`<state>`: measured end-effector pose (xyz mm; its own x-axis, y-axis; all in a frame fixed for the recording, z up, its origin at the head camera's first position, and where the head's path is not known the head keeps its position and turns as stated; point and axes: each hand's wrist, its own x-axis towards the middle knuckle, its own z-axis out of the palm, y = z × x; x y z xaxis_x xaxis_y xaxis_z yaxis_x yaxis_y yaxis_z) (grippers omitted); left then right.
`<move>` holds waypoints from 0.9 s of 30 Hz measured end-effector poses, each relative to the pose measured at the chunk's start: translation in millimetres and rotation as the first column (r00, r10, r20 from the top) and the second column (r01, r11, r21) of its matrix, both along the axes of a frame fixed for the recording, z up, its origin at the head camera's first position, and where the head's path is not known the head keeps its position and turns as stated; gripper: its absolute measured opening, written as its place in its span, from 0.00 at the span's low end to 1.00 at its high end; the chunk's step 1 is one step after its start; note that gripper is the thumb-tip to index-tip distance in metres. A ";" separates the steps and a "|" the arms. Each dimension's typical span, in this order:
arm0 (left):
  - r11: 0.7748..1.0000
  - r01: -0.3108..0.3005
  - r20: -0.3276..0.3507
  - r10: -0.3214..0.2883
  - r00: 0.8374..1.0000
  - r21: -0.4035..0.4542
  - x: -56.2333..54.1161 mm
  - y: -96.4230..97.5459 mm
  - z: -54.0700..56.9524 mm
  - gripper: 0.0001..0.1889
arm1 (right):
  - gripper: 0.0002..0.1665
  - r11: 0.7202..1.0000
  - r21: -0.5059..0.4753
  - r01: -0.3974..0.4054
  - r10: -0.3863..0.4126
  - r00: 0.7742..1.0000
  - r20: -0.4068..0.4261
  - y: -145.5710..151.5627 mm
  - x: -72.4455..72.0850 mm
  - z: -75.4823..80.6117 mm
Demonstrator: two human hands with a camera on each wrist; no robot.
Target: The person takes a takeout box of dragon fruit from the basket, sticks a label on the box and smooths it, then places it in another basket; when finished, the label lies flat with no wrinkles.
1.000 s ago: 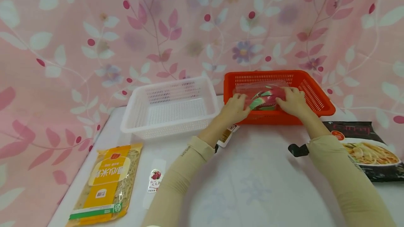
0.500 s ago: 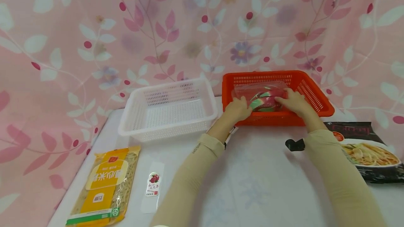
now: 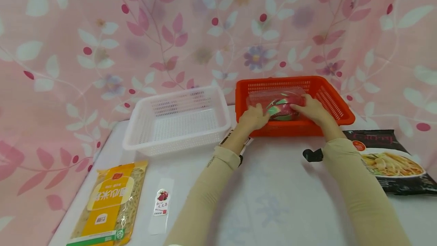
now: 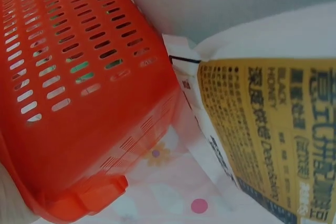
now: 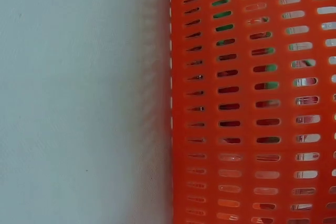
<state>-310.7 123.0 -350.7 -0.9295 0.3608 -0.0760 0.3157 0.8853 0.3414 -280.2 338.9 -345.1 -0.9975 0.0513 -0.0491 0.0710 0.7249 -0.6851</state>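
Observation:
A red plastic basket stands at the back of the table, right of centre. Inside it lies a clear plastic box with pink and green dragon fruit. My left hand grips the box's left end over the basket's front rim. At the right end, my right hand holds the box, thumb in front. Both wrist views show the slotted basket wall, with green and red glimpsed through it. A sliver of my left hand appears at the left wrist view's lower corner.
A white basket stands left of the red one. A brown and white packet with coffee lettering lies by my left wrist. A yellow noodle pack and a clear strip with a dragon fruit label lie left; a black noodle bag lies right.
The whole head view has shifted slightly leftward. Within the red basket, the box and both hands keep nearly the same place; my left forearm swings a little to the right.

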 end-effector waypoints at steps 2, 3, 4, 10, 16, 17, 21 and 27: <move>1.000 -0.011 -0.037 0.011 0.999 0.003 1.4 0.4 -0.7 0.30 | 0.49 1.000 0.029 -0.008 0.008 1.000 -0.007 -0.4 -0.1 -0.2; 1.000 -0.014 -0.055 0.014 0.998 0.002 2.2 0.8 -1.1 0.30 | 0.47 0.999 0.044 -0.012 0.012 1.000 -0.011 -0.5 0.1 -0.3; 1.000 -0.016 -0.074 0.016 0.997 0.000 3.3 1.1 -1.8 0.30 | 0.46 0.998 0.056 -0.016 0.017 1.000 -0.014 -0.6 0.9 -0.6; 0.999 -0.035 -0.136 0.035 0.990 -0.002 5.0 3.1 -3.6 0.29 | 0.41 0.993 0.117 0.008 0.000 0.998 -0.069 -0.4 3.8 -0.5; 0.996 -0.022 -0.217 0.041 0.975 0.087 4.7 -0.3 -3.1 0.27 | 0.35 0.983 0.156 0.099 -0.061 0.971 -0.231 -4.5 4.1 0.0; 0.994 -0.020 -0.226 0.043 0.973 0.104 4.8 -0.7 -3.0 0.27 | 0.34 0.982 0.150 0.115 -0.073 0.962 -0.261 -5.3 4.6 0.0; 0.983 -0.008 -0.261 0.058 0.964 0.185 5.0 -2.3 -5.3 0.25 | 0.29 0.974 0.116 0.193 -0.135 0.913 -0.384 -7.9 6.5 -2.8; 0.929 0.062 -0.348 0.074 0.935 0.365 4.0 -5.8 -11.4 0.21 | 0.24 0.959 0.061 0.277 -0.195 0.799 -0.569 -13.3 8.2 -7.6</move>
<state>-306.6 117.2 -362.0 -0.8730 0.2939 0.3892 0.4696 0.7223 0.5077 -272.0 325.6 -352.7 -0.8092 0.2535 0.5300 -0.1079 0.8227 -0.5582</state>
